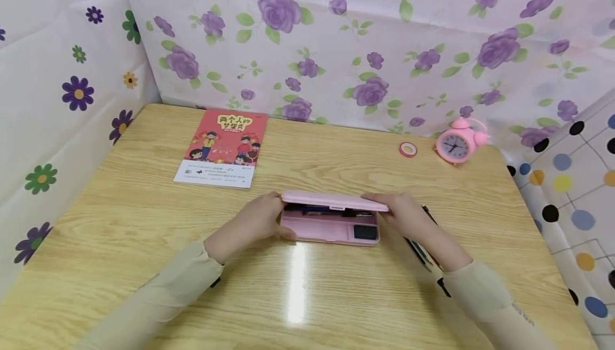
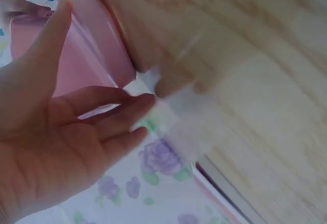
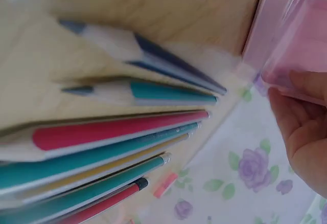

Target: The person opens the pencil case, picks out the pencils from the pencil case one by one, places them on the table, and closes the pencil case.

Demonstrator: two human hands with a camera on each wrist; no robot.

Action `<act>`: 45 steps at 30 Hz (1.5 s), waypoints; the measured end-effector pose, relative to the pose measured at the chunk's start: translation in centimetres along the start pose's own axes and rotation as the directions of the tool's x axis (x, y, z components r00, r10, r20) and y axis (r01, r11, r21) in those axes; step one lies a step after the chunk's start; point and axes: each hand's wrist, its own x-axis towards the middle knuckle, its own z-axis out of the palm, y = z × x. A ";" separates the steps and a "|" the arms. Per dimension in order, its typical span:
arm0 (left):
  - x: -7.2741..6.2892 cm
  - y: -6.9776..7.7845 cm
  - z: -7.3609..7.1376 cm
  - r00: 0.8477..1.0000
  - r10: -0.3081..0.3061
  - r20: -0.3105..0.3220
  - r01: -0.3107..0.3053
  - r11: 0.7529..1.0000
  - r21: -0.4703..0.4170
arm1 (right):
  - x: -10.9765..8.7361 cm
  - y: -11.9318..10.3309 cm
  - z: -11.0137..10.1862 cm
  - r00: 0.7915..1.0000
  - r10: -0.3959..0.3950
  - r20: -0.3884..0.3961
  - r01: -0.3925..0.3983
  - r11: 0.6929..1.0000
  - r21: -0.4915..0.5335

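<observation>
A pink pencil case [image 1: 312, 230] lies on the table with its lid [image 1: 331, 199] partly raised. Inside are a black block [image 1: 365, 232] at the right and dark, slim items under the lid. My left hand [image 1: 254, 219] holds the case's left end, thumb at the front and fingers toward the back; the left wrist view also shows this hand [image 2: 76, 142] at the case's end. At the right end, my right hand [image 1: 405, 214] pinches the lid. Several pencils [image 3: 127, 127] lie beside the case, partly covered by my right forearm in the head view.
A red and white book [image 1: 230, 136] lies at the back left of the wooden table [image 1: 230, 302]. Toward the back right are a roll of red tape [image 1: 408, 154] and a pink alarm clock [image 1: 454, 147]. Flowered cloth [image 1: 331, 67] hangs behind the table.
</observation>
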 end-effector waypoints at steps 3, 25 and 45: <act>-0.6 -0.1 -0.5 0.999 -0.018 0.046 0.017 1.000 0.021 | -0.5 0.0 0.3 0.998 -0.012 0.069 0.010 0.999 0.038; 0.5 0.8 -0.4 0.946 0.272 0.176 -0.270 0.962 -0.032 | -0.2 0.1 1.3 0.979 -0.124 0.163 0.160 0.958 -0.236; 0.4 1.2 1.0 0.942 0.252 0.221 -0.274 0.959 0.074 | -1.8 -1.2 -0.9 0.925 -0.015 0.381 0.008 1.000 0.021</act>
